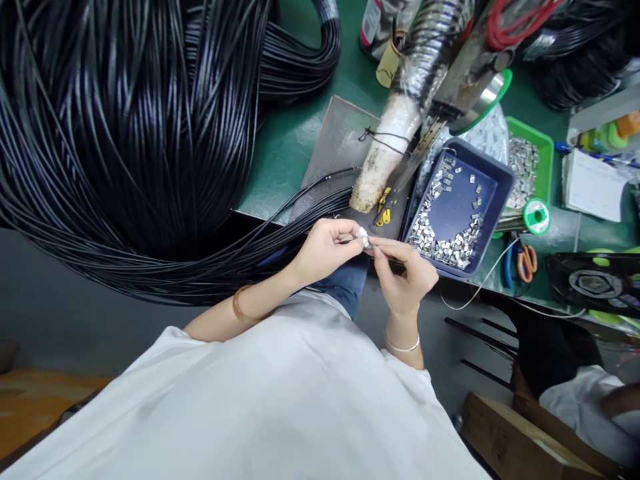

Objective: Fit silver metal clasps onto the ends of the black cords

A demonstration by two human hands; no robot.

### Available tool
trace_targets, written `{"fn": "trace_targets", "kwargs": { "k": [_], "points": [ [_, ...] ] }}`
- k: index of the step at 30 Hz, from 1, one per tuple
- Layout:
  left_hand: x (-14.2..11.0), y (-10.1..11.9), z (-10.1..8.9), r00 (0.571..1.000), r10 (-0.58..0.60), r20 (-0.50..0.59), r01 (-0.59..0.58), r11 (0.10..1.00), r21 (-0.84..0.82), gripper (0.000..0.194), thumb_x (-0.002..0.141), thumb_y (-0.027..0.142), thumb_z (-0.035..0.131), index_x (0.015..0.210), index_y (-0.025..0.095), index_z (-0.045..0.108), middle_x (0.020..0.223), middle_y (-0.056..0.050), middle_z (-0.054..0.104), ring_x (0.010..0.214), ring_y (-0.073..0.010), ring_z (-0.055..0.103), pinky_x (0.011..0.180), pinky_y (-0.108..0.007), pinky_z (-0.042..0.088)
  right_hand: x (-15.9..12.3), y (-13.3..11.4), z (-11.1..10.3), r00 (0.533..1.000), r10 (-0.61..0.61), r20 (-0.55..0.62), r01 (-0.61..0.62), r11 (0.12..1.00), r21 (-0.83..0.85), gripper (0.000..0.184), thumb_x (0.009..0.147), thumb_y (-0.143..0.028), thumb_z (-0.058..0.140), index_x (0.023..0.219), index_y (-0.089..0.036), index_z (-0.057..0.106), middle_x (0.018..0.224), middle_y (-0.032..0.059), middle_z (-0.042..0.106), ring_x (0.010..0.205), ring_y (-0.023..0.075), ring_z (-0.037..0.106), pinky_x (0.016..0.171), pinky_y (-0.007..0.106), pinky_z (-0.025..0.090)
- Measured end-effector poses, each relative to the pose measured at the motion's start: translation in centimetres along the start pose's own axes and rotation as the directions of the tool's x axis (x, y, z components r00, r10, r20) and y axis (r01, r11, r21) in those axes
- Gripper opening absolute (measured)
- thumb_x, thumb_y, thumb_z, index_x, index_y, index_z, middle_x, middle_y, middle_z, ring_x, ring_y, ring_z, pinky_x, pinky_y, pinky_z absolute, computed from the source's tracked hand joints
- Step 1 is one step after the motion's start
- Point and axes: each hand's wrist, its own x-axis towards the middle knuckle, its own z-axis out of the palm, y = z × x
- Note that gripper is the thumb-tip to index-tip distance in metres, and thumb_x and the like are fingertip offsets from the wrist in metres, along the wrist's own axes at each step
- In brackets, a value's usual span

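Item 1: white shirt [270, 400], wearer's own, bottom ctr.
Item 2: L hand [325, 250], mid-frame; thumb & forefinger tips pinched together on a small piece [370, 245], white wrap [363, 233] on one fingertip.
Item 3: R hand [405, 273], just right of L; thumb & forefinger closed to a pinch on same pc., other fingers curled.
The pc. sits betw. the two sets of tips, ctr of frame; wire end or clip, can't tell from here. Prob. v. light, maybe a bit slick; best held right at its end, tips only.
Item 4: black wires [305, 227], left of ctr, smooth, glossy; likely springy singly, heavy as a bundle.
Item 5: blue tray [450, 207], right of ctr, w/ loose metal clips [453, 253]; clips look hard, light, thin-edged.
Item 6: orange-handled tool [527, 263], mid-right; reel [537, 217] above it.
Item 7: yellow tags [384, 207], dark marks, n/legible.
Item 8: green tray [549, 160], upper right; notepad [595, 187] beside, writing n/legible.
Item 9: bottle [370, 27], top, label too small to read. No brand readable.
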Motion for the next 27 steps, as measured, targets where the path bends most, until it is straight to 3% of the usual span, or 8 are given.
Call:
{"fn": "trace_targets", "kwargs": {
  "k": [3,5,7,10,13,16,21,27],
  "points": [
    [0.1,-0.2,0.2,0.999,0.010,-0.037,-0.012,0.999,-0.039,0.013,0.074,0.023,0.064,0.067,0.011,0.067,0.062,-0.001,0.061,0.057,-0.0073,0.049,0.057,-0.020,0.039,-0.3,0.1,0.2,0.984,0.073,-0.162,-0.067,0.997,0.041,0.017,0.086,-0.010,0.062,0.098,-0.023,0.064,0.085,-0.0025,0.075,0.067,0.0105,0.072,0.059,0.022,0.058],
    [0.3,-0.2,0.3,0.998,0.018,-0.066,-0.023,0.998,-0.066,0.011,0.073,0.021,0.065,0.067,0.011,0.066,0.063,0.000,0.062,0.058,-0.0074,0.051,0.057,-0.019,0.040,-0.4,0.1,0.3,0.938,0.138,-0.319,-0.116,0.989,0.086,0.018,0.091,-0.015,0.056,0.107,-0.023,0.060,0.073,-0.0053,0.071,0.047,0.0070,0.063,0.043,0.019,0.048],
    [0.4,-0.2,0.3,0.995,0.032,-0.099,-0.041,0.995,-0.087,0.011,0.072,0.020,0.066,0.065,0.012,0.065,0.061,0.001,0.060,0.056,-0.0066,0.050,0.055,-0.018,0.039,-0.3,0.0,0.5,0.898,0.177,-0.403,-0.147,0.984,0.104,0.022,0.095,-0.018,0.050,0.116,-0.024,0.053,0.070,-0.0065,0.068,0.042,0.0061,0.058,0.040,0.018,0.045],
    [0.5,-0.3,0.4,0.992,0.049,-0.120,-0.062,0.993,-0.102,0.011,0.071,0.020,0.066,0.065,0.012,0.063,0.061,0.002,0.060,0.056,-0.0063,0.051,0.056,-0.018,0.041,-0.3,0.0,0.9,0.914,0.225,-0.339,-0.210,0.974,0.080,0.017,0.094,-0.017,0.052,0.110,-0.023,0.054,0.086,-0.0018,0.074,0.067,0.0106,0.073,0.061,0.024,0.060],
    [0.4,-0.6,0.5,0.990,0.056,-0.126,-0.064,0.996,-0.062,0.010,0.074,0.021,0.066,0.068,0.012,0.064,0.065,0.001,0.062,0.059,-0.0071,0.054,0.059,-0.018,0.045,-0.4,0.2,1.3,0.951,0.257,-0.172,-0.258,0.966,0.018,0.006,0.089,-0.018,0.060,0.095,-0.020,0.060,0.097,0.0024,0.074,0.089,0.0141,0.074,0.073,0.027,0.063],
    [0.4,-1.0,0.4,0.989,0.073,-0.127,-0.075,0.997,-0.014,0.011,0.078,0.021,0.064,0.071,0.012,0.067,0.068,0.000,0.065,0.062,-0.0078,0.057,0.060,-0.018,0.047,-0.5,0.4,1.7,0.972,0.201,-0.121,-0.208,0.977,-0.048,0.004,0.086,-0.017,0.064,0.090,-0.020,0.062,0.099,0.0030,0.074,0.088,0.0129,0.073,0.066,0.024,0.060],
    [0.7,-1.2,0.4,0.988,0.107,-0.113,-0.106,0.994,0.013,0.012,0.078,0.020,0.063,0.073,0.012,0.071,0.072,-0.002,0.069,0.067,-0.0101,0.062,0.065,-0.019,0.052,-0.3,0.8,1.9,0.985,0.044,-0.167,-0.066,0.990,-0.125,0.014,0.082,-0.011,0.066,0.090,-0.022,0.064,0.098,0.0003,0.075,0.090,0.0133,0.072,0.078,0.029,0.060],
    [0.8,-1.0,0.5,0.981,0.126,-0.145,-0.123,0.992,0.033,0.012,0.076,0.019,0.064,0.078,0.012,0.074,0.078,-0.003,0.074,0.070,-0.0111,0.066,0.067,-0.019,0.055,-0.1,0.9,2.0,0.983,0.070,-0.171,-0.089,0.991,-0.104,0.019,0.080,-0.009,0.069,0.093,-0.023,0.067,0.099,0.0001,0.074,0.090,0.0126,0.071,0.069,0.025,0.059]
  ]
}}
